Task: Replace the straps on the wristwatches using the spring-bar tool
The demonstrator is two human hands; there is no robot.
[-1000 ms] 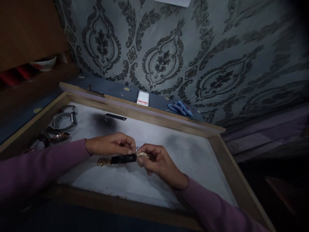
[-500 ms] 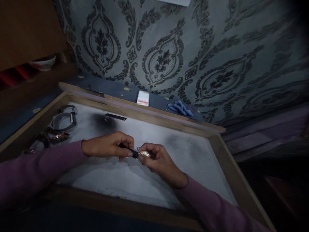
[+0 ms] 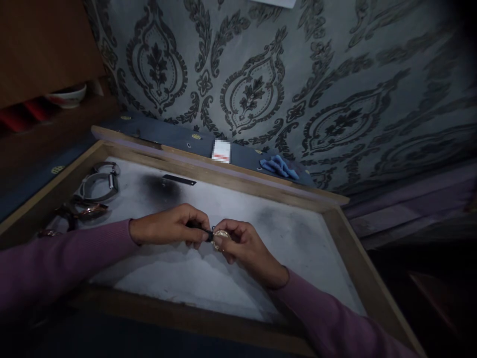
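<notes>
Above the white floor of a shallow wooden tray, my two hands meet around a round gold-coloured watch [image 3: 221,233]. My right hand [image 3: 246,244] pinches the watch case, its thumb lying across the face. My left hand [image 3: 181,224] is closed on a dark strap [image 3: 209,235] that meets the left edge of the case. Most of the strap is hidden by the left fingers. A tiny dark loop shows at the top of the joint; whether strap and case are fastened cannot be made out.
The wooden tray [image 3: 257,185] has raised walls. Several watches [image 3: 97,186] lie along its left side, and a flat black strip [image 3: 179,180] rests near the back. Behind the tray are a small white box [image 3: 221,151] and a crumpled blue cloth [image 3: 279,165].
My left hand has shifted slightly right, its thumb closer to the watch case, so less of the strap shows. The right hand has tilted the watch a little and keeps its hold.
</notes>
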